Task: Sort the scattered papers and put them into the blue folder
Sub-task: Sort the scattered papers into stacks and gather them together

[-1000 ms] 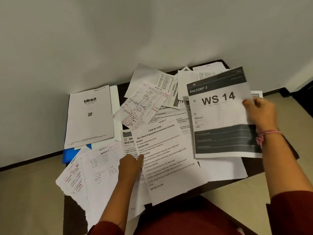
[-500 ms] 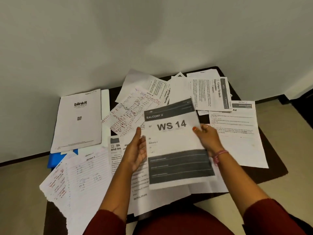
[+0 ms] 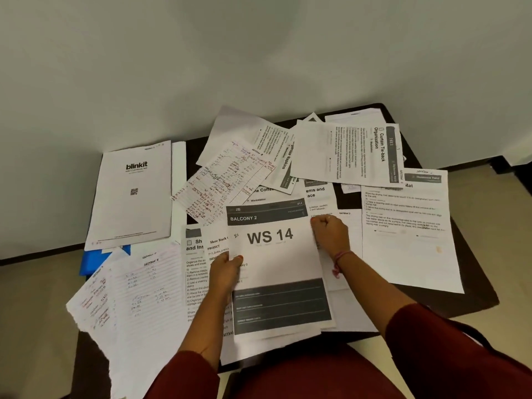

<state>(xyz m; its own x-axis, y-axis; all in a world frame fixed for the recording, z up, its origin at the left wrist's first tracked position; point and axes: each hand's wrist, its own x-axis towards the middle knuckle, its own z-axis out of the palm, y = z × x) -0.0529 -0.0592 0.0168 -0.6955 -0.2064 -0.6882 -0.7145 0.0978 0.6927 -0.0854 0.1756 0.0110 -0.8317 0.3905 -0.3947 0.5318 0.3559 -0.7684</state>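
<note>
Both edges of the WS 14 sheet [image 3: 276, 272] pinched, left hand [image 3: 224, 272] at 9 o'clock, right hand [image 3: 331, 234] at 2; best squared flat onto the central pile; blue folder [image 3: 95, 259] half-buried at 9 o'clock of the worktop [image 3: 472, 295].

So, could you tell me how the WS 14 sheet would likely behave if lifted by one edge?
The WS 14 sheet looks like thin single paper, so probably floppy and light. Lying flat on loose papers, it would likely slide when pushed.
</note>
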